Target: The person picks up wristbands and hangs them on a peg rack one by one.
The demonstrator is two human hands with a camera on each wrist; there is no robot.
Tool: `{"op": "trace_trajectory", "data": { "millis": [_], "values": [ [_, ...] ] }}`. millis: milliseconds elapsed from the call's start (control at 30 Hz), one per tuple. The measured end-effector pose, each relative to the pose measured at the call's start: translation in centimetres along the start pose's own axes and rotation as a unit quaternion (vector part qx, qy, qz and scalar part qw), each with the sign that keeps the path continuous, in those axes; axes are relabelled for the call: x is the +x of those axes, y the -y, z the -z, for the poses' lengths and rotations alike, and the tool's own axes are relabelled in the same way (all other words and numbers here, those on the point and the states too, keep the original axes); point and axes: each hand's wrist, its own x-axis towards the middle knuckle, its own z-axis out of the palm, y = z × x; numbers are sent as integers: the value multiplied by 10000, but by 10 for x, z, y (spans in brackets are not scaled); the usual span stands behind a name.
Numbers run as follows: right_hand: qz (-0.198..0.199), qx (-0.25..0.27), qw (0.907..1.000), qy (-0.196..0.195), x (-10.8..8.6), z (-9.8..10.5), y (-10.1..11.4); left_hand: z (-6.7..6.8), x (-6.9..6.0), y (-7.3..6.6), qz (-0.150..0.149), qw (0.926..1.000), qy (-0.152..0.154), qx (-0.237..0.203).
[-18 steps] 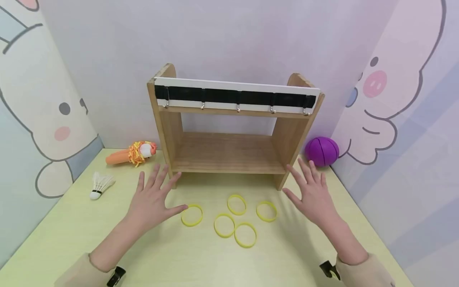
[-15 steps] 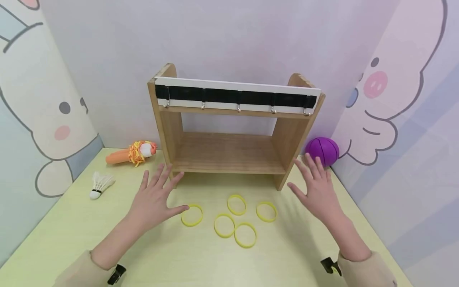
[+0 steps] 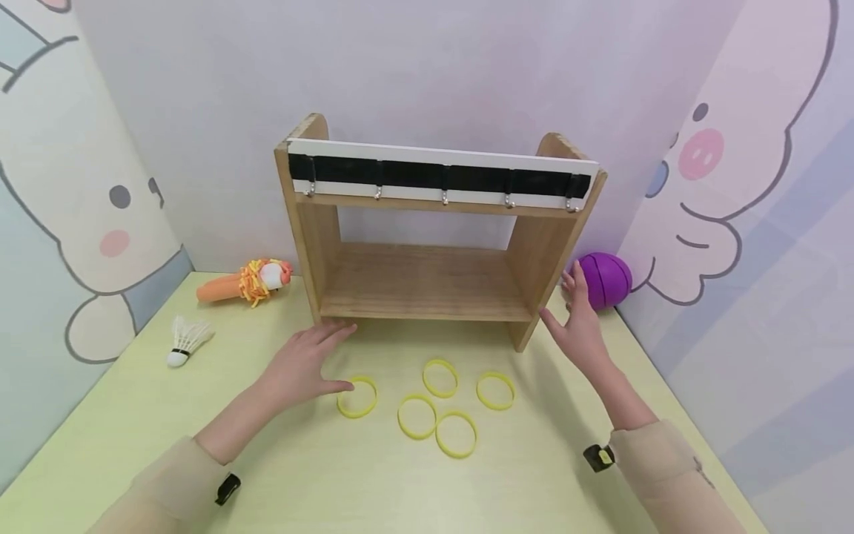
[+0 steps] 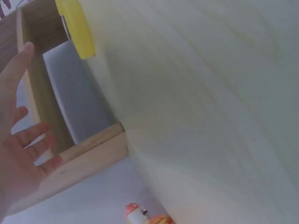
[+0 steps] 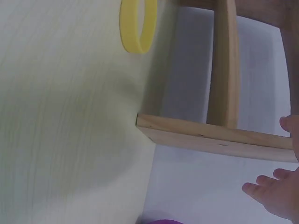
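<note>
A wooden shelf rack (image 3: 427, 308) stands upright, with a white-and-black strip (image 3: 414, 175) of several metal hooks along its top front. Several thin yellow rings (image 3: 416, 437) lie flat before it. My left hand (image 3: 300, 367) hovers by the rack's lower left, thumb tip over the leftmost ring (image 3: 356, 415), holding nothing. In the left wrist view its fingers (image 4: 35, 144) are spread. My right hand (image 3: 580, 330) is beside the right side panel (image 5: 219, 143), fingers apart from it in the right wrist view. Whether the thumb touches the panel, I cannot tell.
A purple ball (image 3: 607, 278) sits at the back right, just behind the right hand. An orange toy (image 3: 250, 284) with a frilled collar lies at the back left, and a white shuttlecock (image 3: 187, 343) nearer the left edge. Printed walls (image 3: 440, 67) surround the table.
Both hands have come down toward the rack's sides. The left hand has moved slightly right with its fingers lowered; the right hand has turned inward at the side panel. Rack and rings stay put.
</note>
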Motion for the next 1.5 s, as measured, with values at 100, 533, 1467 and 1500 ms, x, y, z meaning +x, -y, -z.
{"op": "trace_trajectory", "data": {
  "millis": [100, 533, 1467, 1500],
  "values": [
    [-246, 689, 9973, -68, 6, -8, -8, -7, 4, 6, 10, 9997, 137, -187],
    [-321, 1281, 9912, -9, 13, -20, -6, -25, 15, 21, 112, 9848, 1185, -1266],
    [-250, 1469, 9884, 298, 5, -28, -14, -39, 31, 30, -36, 9452, 2040, -2550],
    [-237, 1443, 9888, 293, 5, -28, -14, -39, 31, 31, -48, 9461, 2000, -2547]
  ]
}}
